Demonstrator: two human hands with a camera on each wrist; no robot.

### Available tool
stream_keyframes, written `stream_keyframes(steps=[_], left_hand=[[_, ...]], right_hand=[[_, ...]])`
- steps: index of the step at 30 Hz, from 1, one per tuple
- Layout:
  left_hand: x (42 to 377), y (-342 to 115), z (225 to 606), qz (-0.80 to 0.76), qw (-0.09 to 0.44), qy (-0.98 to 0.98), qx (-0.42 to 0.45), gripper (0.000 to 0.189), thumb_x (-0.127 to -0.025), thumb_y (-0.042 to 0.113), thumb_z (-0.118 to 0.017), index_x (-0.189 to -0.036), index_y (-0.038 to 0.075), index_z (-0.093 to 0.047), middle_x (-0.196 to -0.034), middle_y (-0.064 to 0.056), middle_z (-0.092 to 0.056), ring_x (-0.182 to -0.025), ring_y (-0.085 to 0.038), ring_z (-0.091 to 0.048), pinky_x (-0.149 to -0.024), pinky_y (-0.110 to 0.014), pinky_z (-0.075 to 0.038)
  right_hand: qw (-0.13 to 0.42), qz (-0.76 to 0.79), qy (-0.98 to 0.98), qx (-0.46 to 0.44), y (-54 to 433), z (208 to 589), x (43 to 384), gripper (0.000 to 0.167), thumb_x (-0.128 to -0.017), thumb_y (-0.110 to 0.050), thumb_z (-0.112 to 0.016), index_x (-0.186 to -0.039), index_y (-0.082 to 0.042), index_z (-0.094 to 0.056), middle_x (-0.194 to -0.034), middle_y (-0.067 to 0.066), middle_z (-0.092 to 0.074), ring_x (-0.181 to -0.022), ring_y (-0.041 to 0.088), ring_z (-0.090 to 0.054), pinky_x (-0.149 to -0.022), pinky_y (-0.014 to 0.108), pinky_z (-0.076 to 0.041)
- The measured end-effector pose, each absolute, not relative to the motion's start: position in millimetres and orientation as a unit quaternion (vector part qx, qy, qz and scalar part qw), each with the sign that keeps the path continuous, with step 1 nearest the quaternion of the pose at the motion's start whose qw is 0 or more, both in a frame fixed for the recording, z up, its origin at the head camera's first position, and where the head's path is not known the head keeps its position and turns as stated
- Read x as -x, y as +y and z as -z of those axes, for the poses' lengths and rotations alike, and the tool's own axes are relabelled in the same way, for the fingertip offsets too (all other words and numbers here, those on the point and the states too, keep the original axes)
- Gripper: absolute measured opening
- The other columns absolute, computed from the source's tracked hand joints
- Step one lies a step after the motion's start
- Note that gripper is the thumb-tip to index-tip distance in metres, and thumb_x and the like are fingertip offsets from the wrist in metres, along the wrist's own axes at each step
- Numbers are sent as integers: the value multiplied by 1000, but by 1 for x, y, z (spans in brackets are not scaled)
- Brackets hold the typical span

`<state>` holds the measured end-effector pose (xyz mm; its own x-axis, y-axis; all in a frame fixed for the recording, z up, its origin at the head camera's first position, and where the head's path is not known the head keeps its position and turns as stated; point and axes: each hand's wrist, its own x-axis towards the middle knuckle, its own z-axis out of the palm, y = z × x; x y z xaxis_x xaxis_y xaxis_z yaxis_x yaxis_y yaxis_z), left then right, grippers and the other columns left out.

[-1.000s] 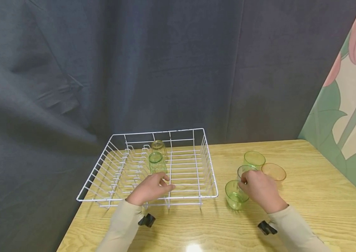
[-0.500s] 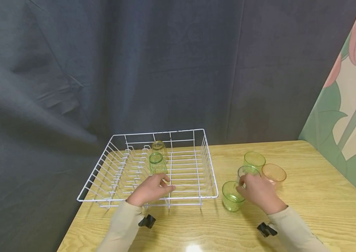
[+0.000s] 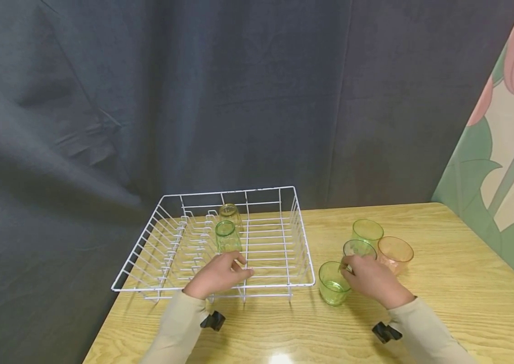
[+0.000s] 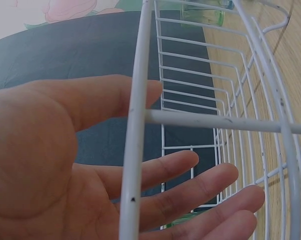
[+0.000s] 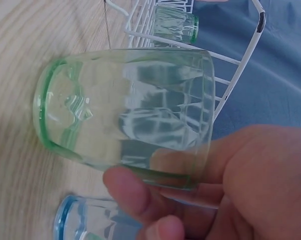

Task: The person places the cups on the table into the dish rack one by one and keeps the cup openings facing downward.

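My right hand [image 3: 373, 280] pinches the wall of a green drinking glass [image 3: 334, 284] near its rim. The glass stands mouth up on the table, left of the other loose glasses; in the right wrist view its base [image 5: 43, 107] is at the wood. Just behind that hand is a bluish clear glass [image 3: 358, 243], partly covered by the knuckles. My left hand [image 3: 220, 273] hovers by the front rail of a white wire dish rack [image 3: 300, 285], fingers loosely spread and holding nothing. The left wrist view shows the palm [image 4: 35, 165] beyond a white rail.
Upside down in the rack stand a green glass [image 3: 227, 237] and, behind it, an amber glass [image 3: 229, 212]. On the right of the table are a yellow-green glass [image 3: 368, 230] and an orange glass [image 3: 395, 251]. A dark curtain [image 3: 257, 101] hangs behind.
The green glass has shifted a little left, away from the bluish clear one, with my right hand on it. My left hand has stayed in place at the rack.
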<state>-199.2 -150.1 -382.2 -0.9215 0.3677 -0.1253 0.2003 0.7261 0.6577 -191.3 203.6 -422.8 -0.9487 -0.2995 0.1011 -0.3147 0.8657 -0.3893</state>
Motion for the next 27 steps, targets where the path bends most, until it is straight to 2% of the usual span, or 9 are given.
stream_keyframes(steps=[11, 27], left_hand=[[197, -151, 383, -337, 125, 920, -158, 46, -95, 41, -66, -122, 4, -63, -107, -11, -68, -95, -24, -64, -75, -43, -54], [193, -143, 384, -344, 92, 918, -172, 37, -96, 36, -65, -117, 6, -65, -104, -10, -69, -89, -21, -65, -74, -41, -54]], right_hand=[[2, -228, -962, -153, 205, 424, 191, 16, -96, -12, -62, -104, -1, -70, -64, -5, -56, -51, 9, -48, -45, 27, -39], [1, -232, -960, -156, 211, 416, 191, 17, -97, -13, -60, -105, -1, -70, -64, -7, -58, -52, 7, -51, -47, 27, -41]])
